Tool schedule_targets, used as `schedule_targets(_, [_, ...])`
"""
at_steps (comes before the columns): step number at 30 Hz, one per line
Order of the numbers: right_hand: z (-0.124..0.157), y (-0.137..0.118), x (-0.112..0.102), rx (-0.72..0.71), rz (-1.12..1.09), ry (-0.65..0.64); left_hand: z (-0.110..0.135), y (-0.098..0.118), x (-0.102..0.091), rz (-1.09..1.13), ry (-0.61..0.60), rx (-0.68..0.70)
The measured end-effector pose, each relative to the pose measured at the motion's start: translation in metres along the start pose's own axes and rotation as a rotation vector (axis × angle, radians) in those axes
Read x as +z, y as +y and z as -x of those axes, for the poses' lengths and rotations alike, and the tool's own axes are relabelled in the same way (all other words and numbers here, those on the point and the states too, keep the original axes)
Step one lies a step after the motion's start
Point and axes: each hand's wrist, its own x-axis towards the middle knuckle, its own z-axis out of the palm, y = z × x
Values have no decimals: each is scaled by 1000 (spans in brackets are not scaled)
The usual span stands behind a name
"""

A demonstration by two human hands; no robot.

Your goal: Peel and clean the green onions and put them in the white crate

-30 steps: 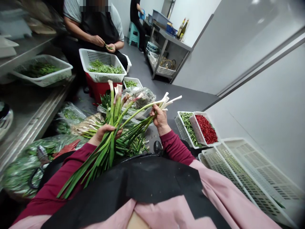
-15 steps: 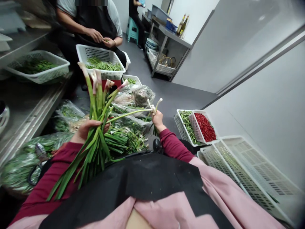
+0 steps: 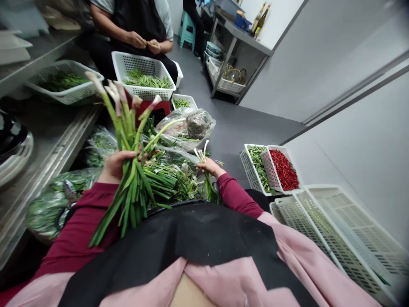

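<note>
My left hand (image 3: 119, 165) is closed around a thick bunch of green garlic (image 3: 128, 128). Its pale, purplish root ends point up and away from me, while the long flat leaves hang over my forearm. One stalk (image 3: 162, 130) leans out of the bunch to the right. In my right hand (image 3: 209, 166) is a smaller bunch of thin green garlic (image 3: 202, 153), white ends up and green leaves hanging down. Its fingers are wrapped round the stems. Below and between my hands lies a heap of loose greens (image 3: 172, 179), with a plastic bag (image 3: 191, 123) behind it.
A co-worker (image 3: 137, 25) sits ahead, both hands over a white basket (image 3: 143, 91) of green pods. To my right are baskets of green peppers (image 3: 257, 164) and red chillies (image 3: 283, 170), plus stacked crates (image 3: 338, 221). A metal shelf (image 3: 64, 140) runs along the left.
My right hand has moved slightly down, away from the leaning stalk it was touching at its white end. That stalk now sticks out free from the left bunch. The view has shifted a little.
</note>
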Motion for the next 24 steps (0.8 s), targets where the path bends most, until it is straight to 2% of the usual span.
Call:
schedule_targets(2, [3, -9, 1, -63, -79, -130, -5, -6, 8, -14, 19, -1])
schedule_targets(5, [11, -30, 5, -134, -145, -275, -9, -14, 19, -29, -65, -12])
schedule_targets(8, [20, -52, 14, -174, -261, -319, -12, -22, 27, -26, -166, -5])
schedule_targets(13, [30, -90, 22, -307, -587, -170, -18, -41, 42, -138, -184, 18])
schedule_targets(17, [34, -111, 17, -327, -700, -81, -25, -53, 53, -339, -260, 39])
schedule_targets(21, [36, -120, 4, -421, -588, 90, -33, -53, 53, -485, -289, 74])
schedule_targets(24, [42, -131, -26, -598, -372, 223, -35, -40, 44, -412, -234, 125])
